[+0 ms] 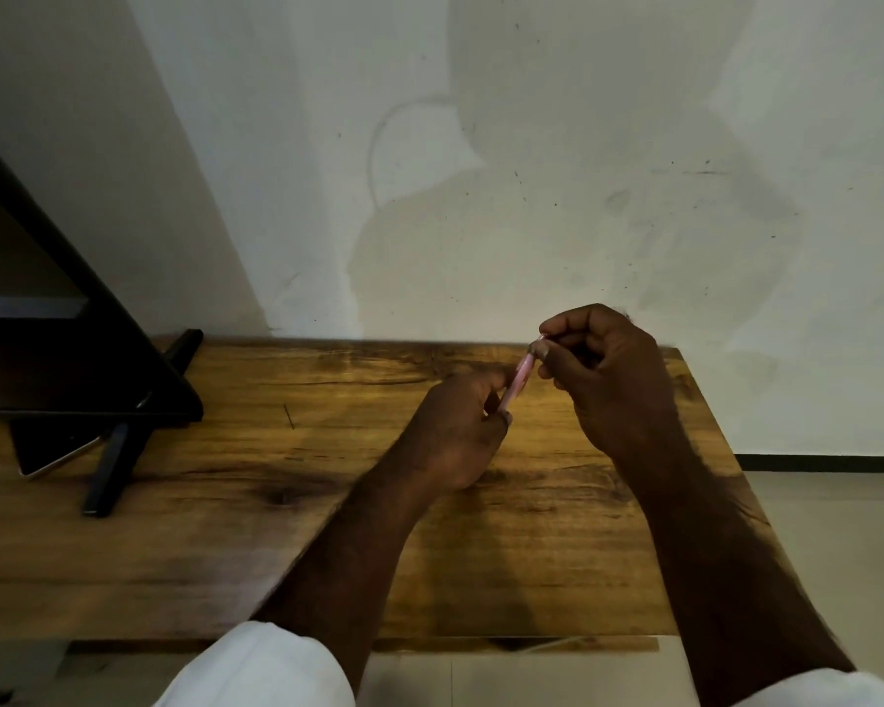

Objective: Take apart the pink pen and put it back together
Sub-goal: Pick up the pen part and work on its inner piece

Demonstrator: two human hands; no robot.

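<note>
The pink pen is held tilted above the wooden table, its upper end pointing up and to the right. My left hand is wrapped around the pen's lower part, which its fingers mostly hide. My right hand pinches the pen's upper end between thumb and fingertips. Whether the pen is in one piece or split at the grip cannot be made out.
A black monitor on a black stand occupies the table's left side, with a phone-like device lying under it. A white wall rises behind the table. The table's right edge drops to a pale floor.
</note>
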